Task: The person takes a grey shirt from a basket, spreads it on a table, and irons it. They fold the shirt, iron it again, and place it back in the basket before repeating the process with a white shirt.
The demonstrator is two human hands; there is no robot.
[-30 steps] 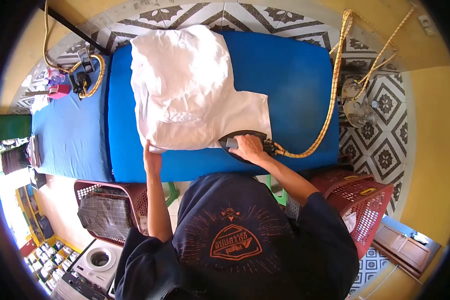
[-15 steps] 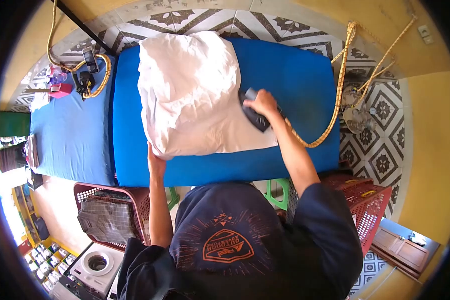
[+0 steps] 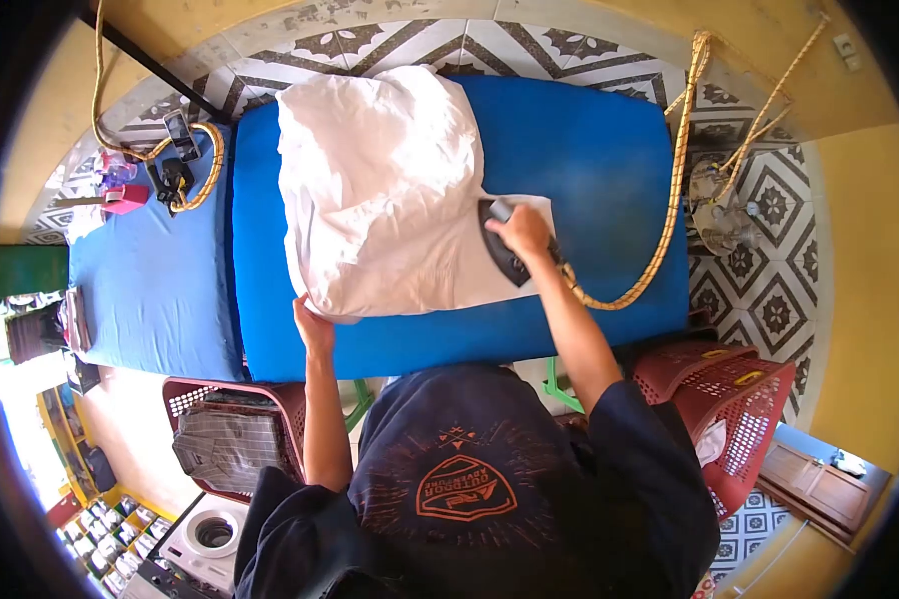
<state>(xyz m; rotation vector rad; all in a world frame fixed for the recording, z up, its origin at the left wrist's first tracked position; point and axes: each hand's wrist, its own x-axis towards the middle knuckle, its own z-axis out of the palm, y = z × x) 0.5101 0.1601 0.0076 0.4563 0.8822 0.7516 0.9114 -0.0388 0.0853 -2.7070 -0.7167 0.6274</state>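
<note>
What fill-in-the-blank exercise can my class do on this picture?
1. The right hand presses a dark ____ on the white cloth.
2. The left hand touches the cloth's near edge over the ____ pad.
3. The cord trailing from that tool is ____.
Missing words: iron; blue; yellow.

**A:** Where does the garment lie?
**B:** On the padded table, toward its ten o'clock end. A flap reaches out to three o'clock, and the iron sits on it under the right hand.
**A:** And the left hand?
**B:** Touching the garment's six o'clock edge.
**A:** The cord?
**B:** From the iron's four o'clock it runs past the table's three o'clock end toward twelve.
**A:** Around the table?
**B:** A second table adjoins at nine o'clock. On the floor, a basket holding clothing stands at seven o'clock, another basket at four.
</note>
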